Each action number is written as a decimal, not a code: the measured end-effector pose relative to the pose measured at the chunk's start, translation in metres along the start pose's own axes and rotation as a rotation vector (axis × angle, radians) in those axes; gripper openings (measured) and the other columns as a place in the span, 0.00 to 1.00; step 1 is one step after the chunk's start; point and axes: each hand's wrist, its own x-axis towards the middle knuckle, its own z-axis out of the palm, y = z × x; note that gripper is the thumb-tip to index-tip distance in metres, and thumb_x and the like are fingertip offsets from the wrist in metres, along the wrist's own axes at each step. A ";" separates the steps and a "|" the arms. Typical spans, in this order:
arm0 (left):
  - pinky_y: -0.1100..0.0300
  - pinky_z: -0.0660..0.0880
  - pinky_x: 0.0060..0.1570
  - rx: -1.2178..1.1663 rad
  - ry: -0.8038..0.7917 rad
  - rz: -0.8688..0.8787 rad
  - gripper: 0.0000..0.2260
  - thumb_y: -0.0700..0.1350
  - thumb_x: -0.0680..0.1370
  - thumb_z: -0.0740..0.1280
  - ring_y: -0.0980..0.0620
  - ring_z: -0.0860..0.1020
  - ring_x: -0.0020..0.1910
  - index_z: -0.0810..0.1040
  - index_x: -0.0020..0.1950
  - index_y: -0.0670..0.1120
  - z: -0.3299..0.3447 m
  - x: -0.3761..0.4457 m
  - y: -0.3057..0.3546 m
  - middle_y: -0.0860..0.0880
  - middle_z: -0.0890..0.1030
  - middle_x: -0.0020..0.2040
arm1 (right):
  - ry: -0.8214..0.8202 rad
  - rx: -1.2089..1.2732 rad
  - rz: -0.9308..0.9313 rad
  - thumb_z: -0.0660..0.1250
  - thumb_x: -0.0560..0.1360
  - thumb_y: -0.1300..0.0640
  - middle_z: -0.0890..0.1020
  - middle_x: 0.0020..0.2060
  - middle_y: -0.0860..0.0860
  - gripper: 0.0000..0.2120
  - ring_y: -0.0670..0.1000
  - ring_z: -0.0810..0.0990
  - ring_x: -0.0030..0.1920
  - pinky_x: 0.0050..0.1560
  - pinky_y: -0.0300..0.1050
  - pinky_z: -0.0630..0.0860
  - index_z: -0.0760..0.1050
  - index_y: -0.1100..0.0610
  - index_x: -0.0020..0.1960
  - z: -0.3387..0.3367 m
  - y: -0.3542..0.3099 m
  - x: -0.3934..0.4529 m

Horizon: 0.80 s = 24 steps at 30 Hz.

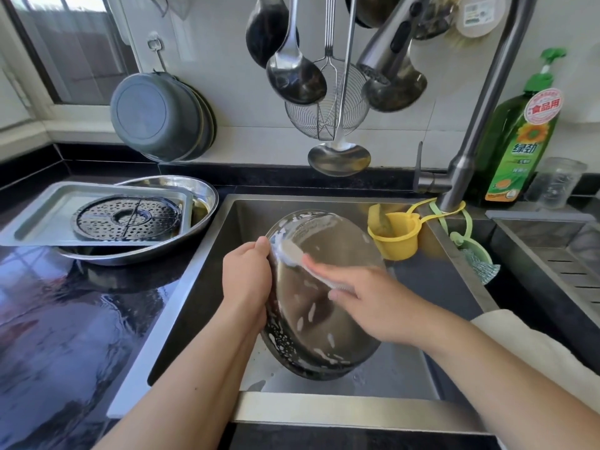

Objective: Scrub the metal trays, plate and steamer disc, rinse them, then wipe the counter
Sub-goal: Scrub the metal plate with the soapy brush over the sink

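L hand [247, 280]: grips soapy plate [328, 306] by left rim, tilted over sink [406, 368], frame ctr.
R hand [373, 303]: presses scrub pad [305, 259] on plate.
Steamer disc [128, 218]: in tray [42, 219], worktop [65, 319], left.

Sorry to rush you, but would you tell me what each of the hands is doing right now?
Left hand: grips the rim of the soapy metal plate, tilted over the sink.
Right hand: holds the scrubbing pad against the plate.
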 end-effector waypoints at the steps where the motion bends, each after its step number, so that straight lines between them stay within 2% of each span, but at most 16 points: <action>1: 0.52 0.74 0.41 -0.009 0.010 -0.007 0.19 0.48 0.83 0.64 0.47 0.76 0.35 0.77 0.33 0.45 0.000 0.000 0.001 0.45 0.78 0.33 | 0.017 -0.030 -0.017 0.62 0.83 0.58 0.78 0.65 0.43 0.30 0.45 0.76 0.63 0.61 0.34 0.70 0.61 0.26 0.73 0.001 0.000 0.002; 3: 0.54 0.72 0.41 -0.019 0.012 -0.013 0.21 0.47 0.83 0.64 0.49 0.75 0.34 0.75 0.29 0.49 0.000 -0.002 0.002 0.47 0.77 0.31 | 0.189 -0.083 0.069 0.63 0.82 0.59 0.81 0.59 0.49 0.28 0.51 0.77 0.58 0.56 0.39 0.70 0.64 0.31 0.73 -0.008 0.014 0.013; 5: 0.54 0.72 0.42 -0.015 -0.018 -0.011 0.21 0.48 0.83 0.65 0.49 0.75 0.36 0.75 0.29 0.49 0.002 -0.005 0.003 0.48 0.77 0.32 | 0.353 -0.063 0.199 0.63 0.82 0.61 0.81 0.64 0.52 0.26 0.54 0.77 0.63 0.60 0.42 0.71 0.68 0.37 0.74 -0.017 0.025 0.016; 6: 0.53 0.72 0.43 -0.014 -0.030 -0.009 0.19 0.48 0.82 0.65 0.48 0.75 0.37 0.76 0.31 0.48 0.003 -0.006 0.002 0.46 0.77 0.33 | 0.373 -0.058 0.225 0.63 0.82 0.61 0.81 0.65 0.52 0.25 0.54 0.76 0.64 0.60 0.43 0.71 0.69 0.39 0.74 -0.019 0.025 0.014; 7: 0.52 0.73 0.44 -0.012 -0.039 -0.005 0.17 0.49 0.82 0.65 0.47 0.75 0.37 0.77 0.34 0.47 0.003 -0.006 0.002 0.45 0.78 0.34 | 0.351 -0.057 0.205 0.63 0.82 0.60 0.81 0.63 0.53 0.25 0.54 0.76 0.64 0.60 0.43 0.71 0.69 0.39 0.74 -0.017 0.022 0.011; 10: 0.51 0.73 0.45 -0.026 -0.036 0.002 0.13 0.51 0.80 0.65 0.46 0.76 0.38 0.79 0.41 0.44 0.001 -0.007 0.003 0.43 0.79 0.38 | 0.221 -0.056 0.043 0.64 0.82 0.59 0.81 0.51 0.49 0.26 0.51 0.77 0.56 0.59 0.44 0.72 0.68 0.36 0.74 -0.003 0.002 0.002; 12: 0.51 0.74 0.45 -0.055 -0.019 0.001 0.12 0.52 0.78 0.65 0.47 0.76 0.39 0.80 0.43 0.45 -0.001 -0.004 0.004 0.44 0.79 0.39 | 0.278 -0.063 0.083 0.64 0.82 0.59 0.82 0.55 0.51 0.26 0.53 0.78 0.58 0.62 0.48 0.73 0.67 0.37 0.75 -0.006 0.011 0.009; 14: 0.50 0.73 0.46 -0.050 -0.008 0.010 0.12 0.52 0.79 0.65 0.47 0.76 0.39 0.78 0.40 0.46 -0.002 -0.004 0.004 0.45 0.78 0.38 | 0.369 -0.061 0.246 0.62 0.83 0.58 0.82 0.61 0.55 0.25 0.56 0.78 0.59 0.60 0.50 0.75 0.66 0.40 0.76 -0.017 0.024 0.014; 16: 0.51 0.71 0.45 -0.021 -0.001 0.047 0.16 0.51 0.81 0.65 0.48 0.73 0.37 0.74 0.33 0.49 -0.002 -0.004 0.003 0.47 0.75 0.34 | 0.371 -0.060 0.354 0.60 0.84 0.57 0.81 0.63 0.54 0.24 0.56 0.78 0.57 0.57 0.47 0.75 0.66 0.40 0.77 -0.022 0.029 0.011; 19: 0.54 0.68 0.41 0.021 -0.007 0.106 0.24 0.49 0.84 0.64 0.51 0.70 0.33 0.70 0.26 0.49 0.001 -0.008 0.004 0.53 0.72 0.27 | 0.304 0.014 0.215 0.61 0.83 0.57 0.80 0.65 0.49 0.25 0.52 0.79 0.58 0.56 0.43 0.74 0.65 0.38 0.76 -0.014 0.009 0.004; 21: 0.55 0.69 0.41 0.010 -0.002 0.105 0.26 0.49 0.84 0.64 0.52 0.71 0.32 0.71 0.25 0.50 0.000 -0.008 0.004 0.54 0.73 0.26 | 0.283 0.030 0.141 0.62 0.83 0.58 0.78 0.69 0.46 0.25 0.50 0.76 0.66 0.62 0.41 0.71 0.66 0.38 0.76 -0.008 0.001 0.004; 22: 0.54 0.69 0.42 -0.001 0.005 0.098 0.26 0.49 0.84 0.64 0.51 0.71 0.33 0.71 0.24 0.50 0.000 -0.007 0.003 0.53 0.73 0.26 | 0.305 0.008 0.169 0.61 0.83 0.58 0.78 0.69 0.47 0.25 0.52 0.75 0.67 0.64 0.42 0.71 0.66 0.38 0.77 -0.009 0.006 0.007; 24: 0.54 0.68 0.42 -0.029 0.017 0.078 0.26 0.48 0.84 0.64 0.50 0.69 0.33 0.70 0.24 0.50 0.000 -0.006 0.003 0.54 0.71 0.26 | 0.362 -0.049 0.320 0.59 0.84 0.58 0.80 0.63 0.53 0.25 0.56 0.78 0.58 0.55 0.46 0.74 0.65 0.38 0.77 -0.018 0.019 0.010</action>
